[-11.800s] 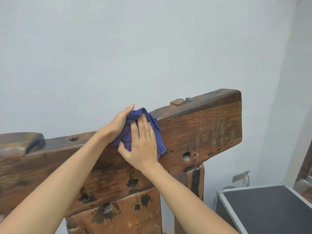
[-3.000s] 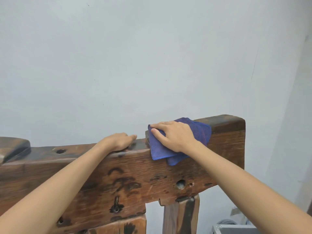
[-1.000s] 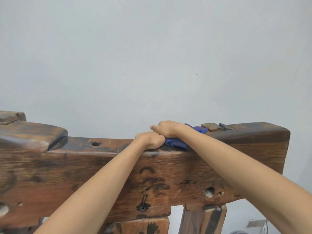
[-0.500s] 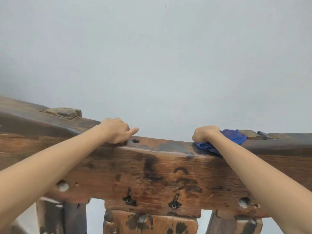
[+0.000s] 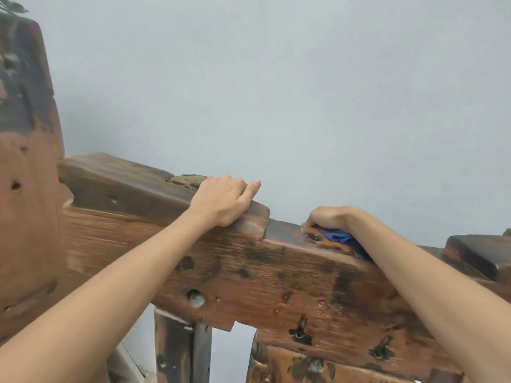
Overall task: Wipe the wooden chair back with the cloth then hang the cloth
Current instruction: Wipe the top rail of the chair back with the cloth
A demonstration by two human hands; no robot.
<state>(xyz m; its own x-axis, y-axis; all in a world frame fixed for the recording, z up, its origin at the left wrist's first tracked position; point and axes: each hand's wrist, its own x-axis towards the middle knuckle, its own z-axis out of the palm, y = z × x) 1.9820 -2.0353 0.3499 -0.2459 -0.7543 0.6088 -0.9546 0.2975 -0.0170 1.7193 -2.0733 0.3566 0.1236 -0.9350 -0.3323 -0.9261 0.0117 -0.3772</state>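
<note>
The wooden chair back (image 5: 276, 275) is a thick, dark-stained top rail running across the view, with holes and metal fittings in its face. My left hand (image 5: 222, 201) rests on a raised block on top of the rail, fingers curled over it, index finger pointing out. My right hand (image 5: 333, 218) is closed on the bunched blue cloth (image 5: 336, 235) and presses it onto the rail's top edge, right of the raised block. Most of the cloth is hidden under my hand and wrist.
A tall wooden post (image 5: 25, 161) of the chair rises at the left edge. Another raised block (image 5: 475, 250) sits on the rail at the far right. Vertical slats (image 5: 179, 352) stand under the rail. A plain grey wall (image 5: 276, 92) is behind.
Both hands have slid left along the rail's top. My left hand now sits on the raised block. The cloth is more bunched under my right hand. The view has swung left.
</note>
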